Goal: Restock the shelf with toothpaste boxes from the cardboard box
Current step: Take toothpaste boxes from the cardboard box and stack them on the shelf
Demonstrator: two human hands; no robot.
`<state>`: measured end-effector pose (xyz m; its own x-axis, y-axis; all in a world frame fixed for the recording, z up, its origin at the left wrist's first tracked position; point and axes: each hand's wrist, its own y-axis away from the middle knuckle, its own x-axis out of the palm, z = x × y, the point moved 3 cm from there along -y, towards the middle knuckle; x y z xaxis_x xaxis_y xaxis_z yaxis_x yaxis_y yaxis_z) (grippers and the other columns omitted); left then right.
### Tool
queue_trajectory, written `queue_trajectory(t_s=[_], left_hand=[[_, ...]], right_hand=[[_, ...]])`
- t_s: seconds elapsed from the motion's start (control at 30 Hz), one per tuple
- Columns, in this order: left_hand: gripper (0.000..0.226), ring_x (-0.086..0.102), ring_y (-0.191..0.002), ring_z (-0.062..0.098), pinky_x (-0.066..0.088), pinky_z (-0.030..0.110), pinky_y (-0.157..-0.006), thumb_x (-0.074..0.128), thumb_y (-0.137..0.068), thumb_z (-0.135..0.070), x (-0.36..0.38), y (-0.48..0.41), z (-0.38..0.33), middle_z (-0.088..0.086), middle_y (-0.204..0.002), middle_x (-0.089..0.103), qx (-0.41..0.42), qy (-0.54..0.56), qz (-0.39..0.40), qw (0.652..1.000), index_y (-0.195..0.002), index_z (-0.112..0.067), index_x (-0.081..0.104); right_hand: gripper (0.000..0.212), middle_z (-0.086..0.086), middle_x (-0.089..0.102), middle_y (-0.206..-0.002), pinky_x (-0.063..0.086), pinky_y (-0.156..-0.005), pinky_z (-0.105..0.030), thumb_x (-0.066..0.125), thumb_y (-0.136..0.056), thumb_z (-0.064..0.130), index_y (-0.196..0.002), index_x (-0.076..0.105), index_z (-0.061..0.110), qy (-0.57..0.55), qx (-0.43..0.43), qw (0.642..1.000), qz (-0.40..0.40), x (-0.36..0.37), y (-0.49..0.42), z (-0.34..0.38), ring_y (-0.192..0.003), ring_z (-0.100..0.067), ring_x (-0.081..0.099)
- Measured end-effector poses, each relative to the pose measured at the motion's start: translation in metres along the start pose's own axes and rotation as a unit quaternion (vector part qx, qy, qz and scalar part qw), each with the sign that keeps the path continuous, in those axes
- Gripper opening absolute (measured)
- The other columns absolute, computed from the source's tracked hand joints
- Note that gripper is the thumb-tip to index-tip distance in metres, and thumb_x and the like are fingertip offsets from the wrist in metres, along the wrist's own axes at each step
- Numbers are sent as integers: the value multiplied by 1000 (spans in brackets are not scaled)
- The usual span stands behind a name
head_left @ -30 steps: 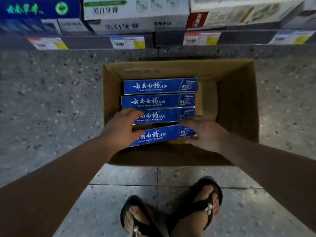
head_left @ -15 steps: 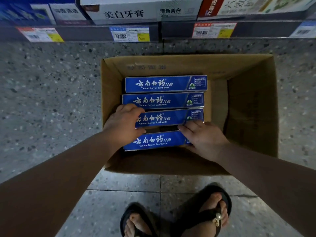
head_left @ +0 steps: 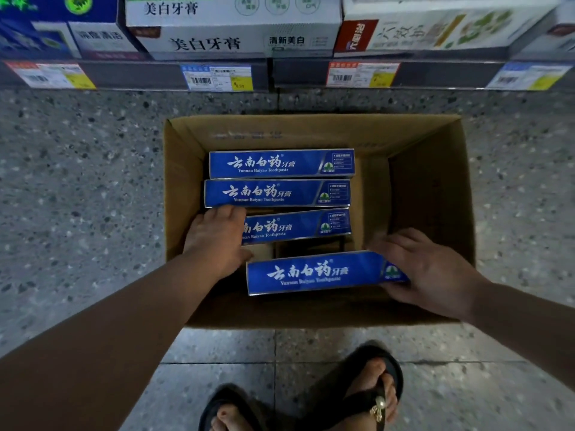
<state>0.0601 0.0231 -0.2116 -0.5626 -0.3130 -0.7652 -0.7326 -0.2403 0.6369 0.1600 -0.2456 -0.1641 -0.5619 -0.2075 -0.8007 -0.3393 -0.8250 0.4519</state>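
Nearest toothpaste box (head_left: pixel 314 272) lies at the carton's (head_left: pixel 183 169) near edge, its right end gripped by the right hand (head_left: pixel 426 269). Left hand (head_left: pixel 217 237) is just beside its left end, fingers curled over the next box's (head_left: pixel 295 227) left end. Two more boxes (head_left: pixel 280 163) lie toward the far wall.

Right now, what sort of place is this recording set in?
Most likely a shop aisle: price tags line a shelf stocked with cartons, and a cardboard box of blue toothpaste boxes sits on the speckled floor.
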Motion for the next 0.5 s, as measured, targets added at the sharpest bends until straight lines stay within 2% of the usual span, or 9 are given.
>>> queue_trajectory(t_s=[0.07, 0.13, 0.27, 0.4, 0.43, 0.5], left_hand=[[74, 36, -129, 25, 32, 42, -107, 69, -74, -31, 5, 3, 0, 5, -139, 38, 6, -29, 6, 1000, -134, -21, 28], [66, 38, -126, 24, 35, 42, -104, 68, -75, -30, 3, 8, 2, 4, -136, 41, 12, -22, -15, 1000, -130, -22, 33], [62, 40, -121, 23, 37, 39, -98, 69, -72, -35, -25, 37, -2, 3, -131, 46, 34, 70, -65, 995, -127, -22, 42], [60, 55, -106, 28, 46, 35, -84, 71, -65, -39, -75, 97, 4, 9, -120, 57, 38, 167, -104, 980, -118, -15, 55], [62, 57, -101, 29, 47, 34, -81, 69, -62, -41, -92, 116, 7, 10, -116, 59, 31, 191, -113, 975, -116, -14, 56], [65, 60, -95, 30, 49, 35, -78, 68, -58, -43, -128, 158, 13, 10, -111, 60, 5, 232, -129, 964, -116, -14, 58]], right_hand=[[75, -4, 64, -112, 54, -76, -34, 77, -61, 30, -125, 38, 23, -2, -15, 1000, -16, -13, 14, -6, -102, -26, 58], [71, -3, 64, -110, 56, -73, -33, 73, -64, 35, -125, 39, 22, -1, -14, 999, -35, -28, 27, -8, -101, -21, 56], [60, -3, 64, -109, 53, -69, -30, 49, -67, 51, -121, 38, 28, -34, 49, 996, -70, -64, 60, -1, -99, -6, 45], [61, 1, 65, -103, 43, -63, -12, 59, -62, 44, -119, 41, 30, -45, 85, 994, -53, -113, 103, 25, -95, -2, 43], [60, 4, 64, -102, 43, -63, -13, 58, -62, 45, -119, 42, 31, -44, 84, 995, -44, -128, 113, 34, -95, -1, 43], [60, 9, 62, -104, 42, -73, -14, 54, -63, 49, -120, 43, 33, -40, 74, 996, -29, -161, 133, 55, -97, 0, 43]])
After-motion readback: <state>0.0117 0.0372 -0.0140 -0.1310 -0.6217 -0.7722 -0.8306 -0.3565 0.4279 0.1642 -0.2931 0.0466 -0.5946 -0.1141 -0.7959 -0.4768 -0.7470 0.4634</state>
